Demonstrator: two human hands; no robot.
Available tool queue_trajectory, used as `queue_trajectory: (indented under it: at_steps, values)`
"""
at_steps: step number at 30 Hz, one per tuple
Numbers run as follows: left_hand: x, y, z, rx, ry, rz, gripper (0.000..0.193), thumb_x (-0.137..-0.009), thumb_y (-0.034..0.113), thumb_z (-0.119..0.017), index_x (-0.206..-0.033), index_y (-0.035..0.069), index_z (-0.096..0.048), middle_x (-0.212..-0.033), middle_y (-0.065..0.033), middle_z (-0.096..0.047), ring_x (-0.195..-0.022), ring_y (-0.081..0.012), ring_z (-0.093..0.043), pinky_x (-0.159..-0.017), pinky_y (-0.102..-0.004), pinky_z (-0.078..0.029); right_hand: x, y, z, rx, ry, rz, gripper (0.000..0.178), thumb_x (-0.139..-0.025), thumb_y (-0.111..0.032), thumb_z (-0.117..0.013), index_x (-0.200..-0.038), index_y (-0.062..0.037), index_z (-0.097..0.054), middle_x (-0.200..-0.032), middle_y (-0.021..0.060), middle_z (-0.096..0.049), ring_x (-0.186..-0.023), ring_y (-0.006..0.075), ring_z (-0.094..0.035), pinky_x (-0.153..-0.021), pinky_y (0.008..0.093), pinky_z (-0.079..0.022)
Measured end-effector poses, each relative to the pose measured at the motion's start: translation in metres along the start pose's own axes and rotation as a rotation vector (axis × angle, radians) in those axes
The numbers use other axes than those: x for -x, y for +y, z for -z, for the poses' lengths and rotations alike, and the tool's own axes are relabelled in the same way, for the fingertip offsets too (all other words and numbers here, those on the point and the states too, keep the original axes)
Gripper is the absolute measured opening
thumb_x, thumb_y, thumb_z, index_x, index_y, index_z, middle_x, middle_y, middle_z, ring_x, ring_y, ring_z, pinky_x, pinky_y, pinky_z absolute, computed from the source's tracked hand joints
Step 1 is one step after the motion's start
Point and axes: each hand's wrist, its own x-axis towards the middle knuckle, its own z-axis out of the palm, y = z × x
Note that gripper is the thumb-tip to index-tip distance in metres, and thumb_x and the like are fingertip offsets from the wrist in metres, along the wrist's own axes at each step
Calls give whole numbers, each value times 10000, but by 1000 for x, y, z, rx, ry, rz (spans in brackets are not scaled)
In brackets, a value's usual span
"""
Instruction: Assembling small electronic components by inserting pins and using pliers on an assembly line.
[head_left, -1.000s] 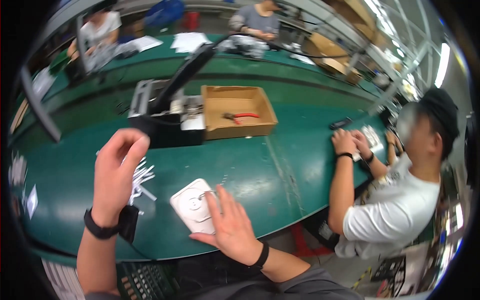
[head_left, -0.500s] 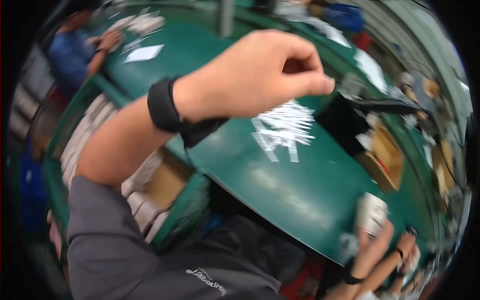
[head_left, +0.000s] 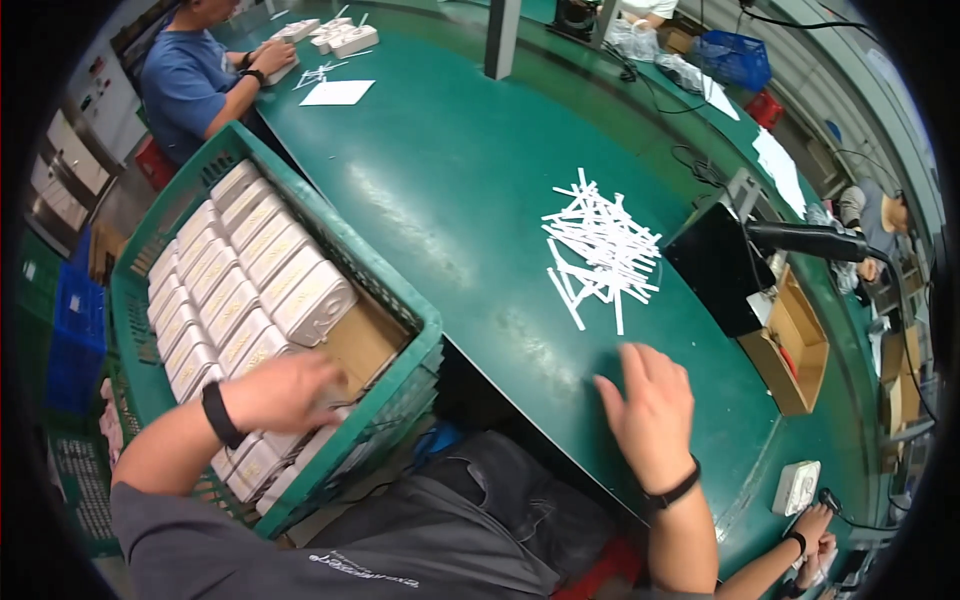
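Note:
My left hand [head_left: 285, 392] reaches down into a green plastic crate [head_left: 395, 290] at my left side. The crate holds several rows of flat white boxes [head_left: 245, 290]. My fingers curl over the boxes at the near end of a row; whether they grip one is hidden. My right hand [head_left: 648, 408] lies flat and spread on the green table [head_left: 450, 190] near its front edge, holding nothing. A loose pile of white strips [head_left: 600, 248] lies on the table just beyond that hand.
A black block [head_left: 718, 268] and an open cardboard box [head_left: 790, 345] stand to the right. One white box [head_left: 797, 487] lies at the lower right beside a co-worker's hand [head_left: 815, 525]. A person in blue [head_left: 195, 80] works at the far left with more white boxes.
The view has swung to my left, bringing the crate in. My left hand dropped from above the table into the crate. My right hand left the white box and now lies on the table.

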Motion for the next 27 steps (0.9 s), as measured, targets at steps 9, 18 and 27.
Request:
queue_trajectory:
  at_steps: [9, 18, 27]
  values:
    - [4, -9, -39, -250, 48, -176, 430, -856, 276, -744, -1209, 41, -677, -1111, -127, -698, -1111, -315, -671, -1022, -432, -491, -46, 6, -60, 19, -17, -55, 214, -915, -158, -744, -1076, -42, -666, -962, 125, -665, -919, 334, -666, -814, 459, -538]
    - [-1, -14, -50, -209, -135, -226, 412, -862, 254, -674, -1220, 51, -694, -1187, -124, -714, -1201, -318, -657, -1142, -544, -425, -26, -8, -53, 59, 0, 47, 233, -946, -197, -704, -1099, -27, -661, -1052, 127, -644, -1011, 311, -645, -835, 437, -520]
    - [-1, -30, -59, -348, -84, -291, 463, -808, 289, -689, -1217, 73, -707, -1165, -126, -730, -1232, -320, -658, -1221, -599, -360, 62, -58, -23, 393, -45, 142, 220, -941, -215, -655, -1037, -17, -655, -974, 113, -565, -925, 239, -567, -816, 371, -463]
